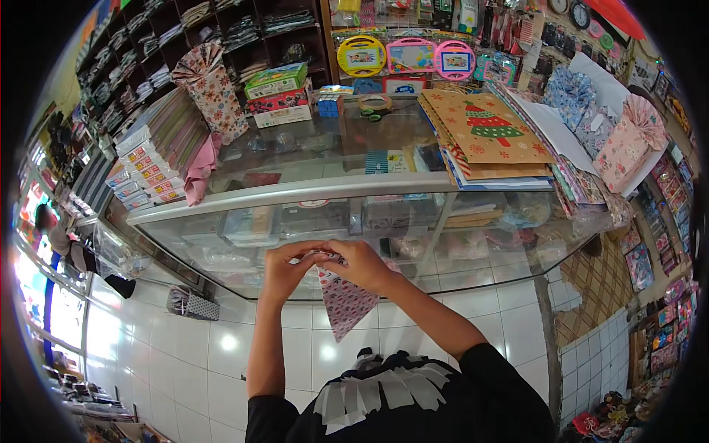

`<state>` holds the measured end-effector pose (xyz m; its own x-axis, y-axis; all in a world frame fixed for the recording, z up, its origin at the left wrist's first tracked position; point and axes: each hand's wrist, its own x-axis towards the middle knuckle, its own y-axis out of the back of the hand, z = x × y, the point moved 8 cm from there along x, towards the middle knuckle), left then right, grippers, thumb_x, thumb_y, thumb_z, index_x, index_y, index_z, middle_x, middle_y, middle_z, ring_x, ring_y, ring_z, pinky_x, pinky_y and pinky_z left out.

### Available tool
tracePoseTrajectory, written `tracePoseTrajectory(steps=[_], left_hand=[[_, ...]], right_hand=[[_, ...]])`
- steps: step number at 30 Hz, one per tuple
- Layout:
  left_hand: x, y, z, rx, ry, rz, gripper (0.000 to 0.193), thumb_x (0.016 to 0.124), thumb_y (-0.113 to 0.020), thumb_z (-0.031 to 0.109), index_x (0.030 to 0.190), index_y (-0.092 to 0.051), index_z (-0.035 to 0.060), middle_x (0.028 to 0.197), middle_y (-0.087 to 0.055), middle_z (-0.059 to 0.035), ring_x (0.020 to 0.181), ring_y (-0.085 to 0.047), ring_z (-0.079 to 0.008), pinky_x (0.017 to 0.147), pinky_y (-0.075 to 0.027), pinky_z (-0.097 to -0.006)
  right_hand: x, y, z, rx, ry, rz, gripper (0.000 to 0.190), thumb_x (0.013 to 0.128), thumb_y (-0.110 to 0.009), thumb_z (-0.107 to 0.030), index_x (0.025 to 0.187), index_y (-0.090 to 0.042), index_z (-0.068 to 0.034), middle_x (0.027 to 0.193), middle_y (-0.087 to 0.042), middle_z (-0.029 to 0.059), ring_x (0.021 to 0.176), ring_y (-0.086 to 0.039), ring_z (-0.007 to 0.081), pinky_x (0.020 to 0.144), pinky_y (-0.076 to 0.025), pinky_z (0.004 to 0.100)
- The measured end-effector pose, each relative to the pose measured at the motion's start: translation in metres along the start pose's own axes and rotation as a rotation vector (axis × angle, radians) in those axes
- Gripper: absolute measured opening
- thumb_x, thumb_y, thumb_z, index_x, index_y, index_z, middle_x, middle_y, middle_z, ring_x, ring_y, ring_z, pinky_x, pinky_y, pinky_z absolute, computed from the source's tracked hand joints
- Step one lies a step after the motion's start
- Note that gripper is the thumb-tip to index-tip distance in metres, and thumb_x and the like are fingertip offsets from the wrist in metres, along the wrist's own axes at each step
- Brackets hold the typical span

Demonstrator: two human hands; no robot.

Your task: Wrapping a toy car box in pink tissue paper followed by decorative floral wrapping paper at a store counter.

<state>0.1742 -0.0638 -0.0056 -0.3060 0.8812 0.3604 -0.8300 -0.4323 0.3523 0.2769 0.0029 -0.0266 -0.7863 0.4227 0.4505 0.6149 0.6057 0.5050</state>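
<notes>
A sheet of pink floral wrapping paper (346,302) hangs from my hands in front of the glass display counter, its lower end tapering to a point. My left hand (291,268) pinches its upper edge between thumb and fingers. Beside it, my right hand (357,266) grips the same edge, and the two hands' fingertips meet. My fingers hide the top of the paper, so I cannot tell how it is folded there. Strips of clear tape (382,396) are stuck across the front of my black shirt.
On the glass counter (310,188) lie gift bags (487,127), green-handled scissors (374,115), a tape roll (375,102), a puzzle cube (330,105) and stacked boxes (277,99). Wrapped gifts (628,144) stand at the right. A polka-dot package (194,303) sits on the tiled floor. A person (66,243) is far left.
</notes>
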Motion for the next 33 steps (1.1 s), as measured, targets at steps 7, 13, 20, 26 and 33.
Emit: tracePoseTrajectory(steps=[7, 13, 20, 26, 33], left_hand=[[0.001, 0.024, -0.002, 0.048, 0.018, 0.123, 0.02, 0.073, -0.07, 0.0, 0.093, -0.067, 0.0013, 0.084, -0.067, -0.0043, 0.073, -0.062, -0.0083, 0.065, -0.049, -0.0214], [0.011, 0.087, 0.009, 0.003, -0.147, 0.453, 0.021, 0.079, -0.065, 0.001, 0.1, -0.061, 0.0026, 0.08, -0.066, -0.0046, 0.071, -0.06, -0.0058, 0.056, -0.043, -0.0161], [0.009, 0.115, -0.005, 0.076, -0.142, 0.48, 0.023, 0.082, -0.064, 0.002, 0.104, -0.058, 0.0035, 0.079, -0.063, -0.0013, 0.07, -0.056, -0.0023, 0.057, -0.04, -0.0138], [0.006, 0.092, -0.036, -0.112, 0.025, 0.253, 0.025, 0.078, -0.067, -0.001, 0.101, -0.058, 0.0006, 0.085, -0.064, -0.0028, 0.072, -0.057, -0.0045, 0.061, -0.044, -0.0169], [-0.012, 0.078, -0.064, -0.288, 0.205, 0.251, 0.02, 0.076, -0.07, 0.006, 0.093, -0.061, 0.0009, 0.084, -0.065, -0.0048, 0.073, -0.06, -0.009, 0.065, -0.048, -0.0228]], right_hand=[[-0.026, -0.016, 0.022, 0.041, -0.252, -0.23, 0.04, 0.079, -0.065, -0.022, 0.11, -0.048, -0.003, 0.08, -0.063, 0.0173, 0.075, -0.063, 0.0311, 0.066, -0.047, 0.035], [-0.075, -0.012, 0.058, 0.129, -0.252, -0.211, 0.049, 0.078, -0.068, -0.025, 0.115, -0.043, -0.004, 0.083, -0.063, 0.0176, 0.075, -0.064, 0.0276, 0.067, -0.047, 0.0339], [-0.096, 0.034, 0.077, 0.413, -0.412, -0.075, 0.022, 0.083, -0.064, -0.013, 0.1, -0.055, -0.002, 0.093, -0.064, 0.0064, 0.078, -0.061, 0.01, 0.064, -0.05, 0.0236], [-0.101, 0.085, 0.105, 0.687, -0.32, 0.461, 0.02, 0.083, -0.065, -0.013, 0.099, -0.06, -0.001, 0.084, -0.064, 0.0008, 0.078, -0.059, 0.0067, 0.062, -0.047, 0.0204], [-0.088, 0.092, 0.1, 0.604, -0.509, 0.515, 0.025, 0.088, -0.059, -0.029, 0.095, -0.063, -0.005, 0.077, -0.06, -0.0041, 0.058, -0.044, -0.0013, 0.049, -0.032, 0.016]])
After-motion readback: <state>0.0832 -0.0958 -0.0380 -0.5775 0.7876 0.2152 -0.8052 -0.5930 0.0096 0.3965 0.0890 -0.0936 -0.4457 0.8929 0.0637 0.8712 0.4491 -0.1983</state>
